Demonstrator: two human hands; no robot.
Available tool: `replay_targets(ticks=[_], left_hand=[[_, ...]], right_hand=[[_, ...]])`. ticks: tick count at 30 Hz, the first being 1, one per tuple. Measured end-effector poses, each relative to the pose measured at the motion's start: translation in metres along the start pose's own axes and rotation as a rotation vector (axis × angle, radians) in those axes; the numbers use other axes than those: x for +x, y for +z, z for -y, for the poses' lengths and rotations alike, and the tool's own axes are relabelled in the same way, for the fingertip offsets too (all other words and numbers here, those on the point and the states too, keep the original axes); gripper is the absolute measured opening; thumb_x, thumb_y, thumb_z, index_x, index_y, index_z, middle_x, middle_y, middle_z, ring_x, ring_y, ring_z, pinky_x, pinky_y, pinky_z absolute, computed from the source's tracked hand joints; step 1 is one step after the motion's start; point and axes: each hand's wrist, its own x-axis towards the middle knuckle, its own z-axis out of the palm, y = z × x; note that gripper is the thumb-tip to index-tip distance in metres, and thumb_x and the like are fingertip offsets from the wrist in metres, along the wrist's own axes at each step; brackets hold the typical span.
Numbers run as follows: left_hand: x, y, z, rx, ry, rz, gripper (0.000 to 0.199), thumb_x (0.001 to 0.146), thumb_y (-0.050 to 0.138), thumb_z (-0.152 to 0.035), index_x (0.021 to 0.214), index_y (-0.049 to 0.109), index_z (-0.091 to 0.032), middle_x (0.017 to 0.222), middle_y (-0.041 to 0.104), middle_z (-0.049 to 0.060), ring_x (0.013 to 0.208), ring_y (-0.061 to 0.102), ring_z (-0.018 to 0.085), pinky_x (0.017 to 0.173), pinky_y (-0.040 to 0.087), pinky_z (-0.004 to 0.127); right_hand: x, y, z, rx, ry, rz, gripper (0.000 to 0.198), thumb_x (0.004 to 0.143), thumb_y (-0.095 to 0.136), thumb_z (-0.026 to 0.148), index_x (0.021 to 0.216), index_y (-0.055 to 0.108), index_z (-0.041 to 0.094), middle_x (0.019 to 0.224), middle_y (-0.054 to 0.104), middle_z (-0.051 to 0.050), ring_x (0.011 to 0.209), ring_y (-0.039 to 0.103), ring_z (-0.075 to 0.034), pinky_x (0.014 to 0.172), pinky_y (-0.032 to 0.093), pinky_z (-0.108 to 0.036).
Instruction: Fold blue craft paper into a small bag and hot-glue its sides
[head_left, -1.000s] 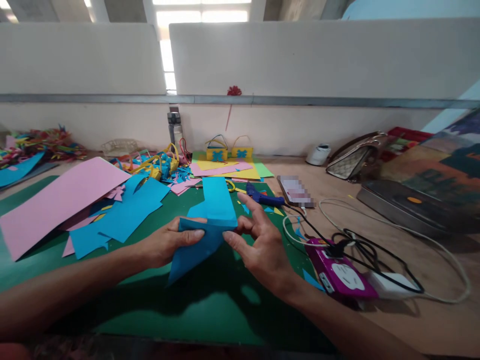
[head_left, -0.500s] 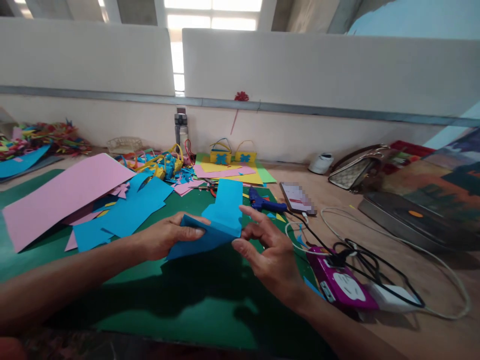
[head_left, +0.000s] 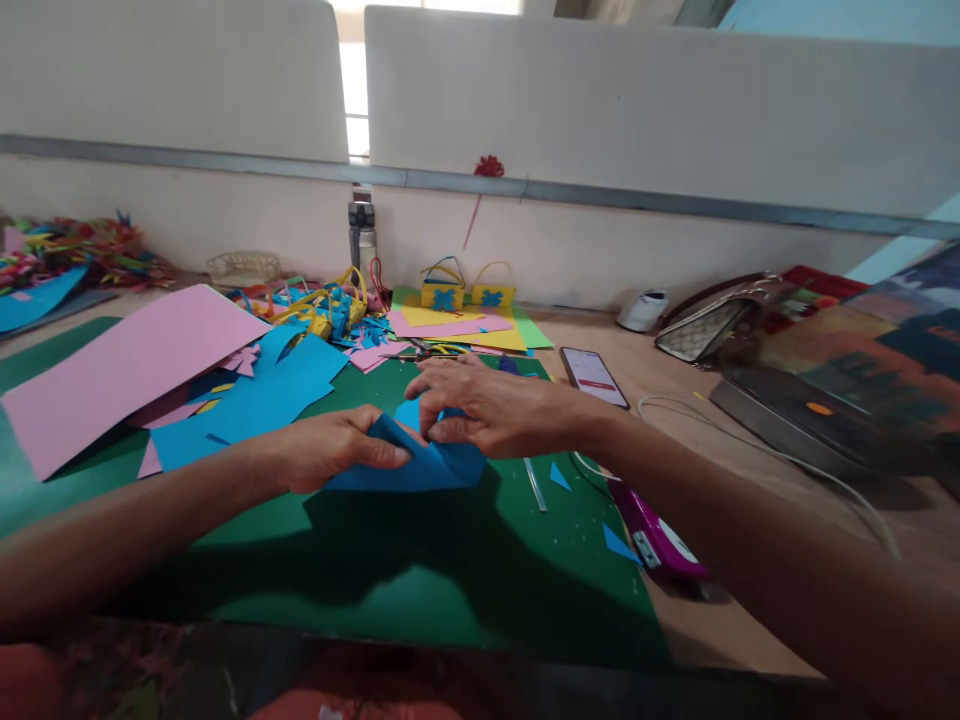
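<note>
A folded blue sheet of paper (head_left: 420, 473) is held just above the green mat (head_left: 420, 590). My left hand (head_left: 330, 452) pinches its left end, thumb on the near side. Across the far side of the sheet reaches my right hand (head_left: 480, 405), its fingers bent and its thumb and forefinger pressed on the inner part of the fold. That hand covers much of the sheet's upper flap. Behind my right hand, only a bit of the blue glue gun (head_left: 508, 366) shows. A clear glue stick (head_left: 535, 485) and blue scraps (head_left: 560, 477) lie on the mat.
At left lie a large pink sheet (head_left: 135, 370) and cut blue sheets (head_left: 262, 405). Two small yellow paper bags (head_left: 442, 297) stand at the back beside a bottle (head_left: 363, 245). To the right are a phone (head_left: 594, 377), a magenta power strip (head_left: 660, 535) and a cable (head_left: 772, 452).
My right hand has moved left and forward from the sheet's right edge onto its fold, now covering the upper flap and most of the glue gun. The view has tipped down slightly.
</note>
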Motion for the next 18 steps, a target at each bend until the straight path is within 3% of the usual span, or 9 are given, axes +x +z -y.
replay_targets(ticks=[9, 13, 15, 18], left_hand=[[0.0034, -0.0023, 0.0022, 0.104, -0.015, -0.06, 0.031, 0.055, 0.078, -0.036, 0.075, 0.067, -0.015, 0.065, 0.062, -0.001, 0.058, 0.053, 0.013, 0.05, 0.039, 0.021], [0.0042, -0.0032, 0.0009, 0.209, 0.041, -0.012, 0.028, 0.062, 0.072, -0.04, 0.073, 0.068, -0.014, 0.062, 0.059, -0.001, 0.053, 0.048, 0.011, 0.046, 0.034, 0.019], [0.0027, -0.0017, -0.0014, 0.292, 0.126, 0.035, 0.026, 0.068, 0.066, -0.04, 0.073, 0.069, -0.014, 0.061, 0.058, -0.001, 0.053, 0.047, 0.011, 0.046, 0.034, 0.019], [-0.0012, 0.0024, -0.0025, 0.513, 0.377, 0.025, 0.025, 0.08, 0.052, -0.031, 0.087, 0.071, -0.017, 0.066, 0.062, 0.0, 0.058, 0.052, 0.013, 0.052, 0.039, 0.021]], right_hand=[[0.0025, 0.0015, -0.0018, 0.075, -0.003, 0.074, 0.013, 0.083, 0.053, 0.015, 0.078, 0.064, 0.021, 0.097, 0.065, -0.003, 0.092, 0.058, -0.019, 0.084, 0.041, -0.038], [0.003, 0.0014, -0.0007, 0.059, 0.04, 0.091, 0.013, 0.084, 0.052, 0.016, 0.078, 0.062, 0.019, 0.096, 0.064, -0.004, 0.087, 0.057, -0.018, 0.08, 0.042, -0.038], [0.0025, 0.001, -0.0003, 0.036, 0.066, 0.076, 0.013, 0.084, 0.053, 0.016, 0.077, 0.062, 0.019, 0.096, 0.064, -0.004, 0.088, 0.057, -0.019, 0.084, 0.041, -0.043], [0.0, 0.0012, 0.0015, -0.051, 0.062, 0.013, 0.015, 0.081, 0.056, 0.01, 0.073, 0.064, 0.02, 0.097, 0.064, -0.003, 0.097, 0.057, -0.021, 0.093, 0.035, -0.051]])
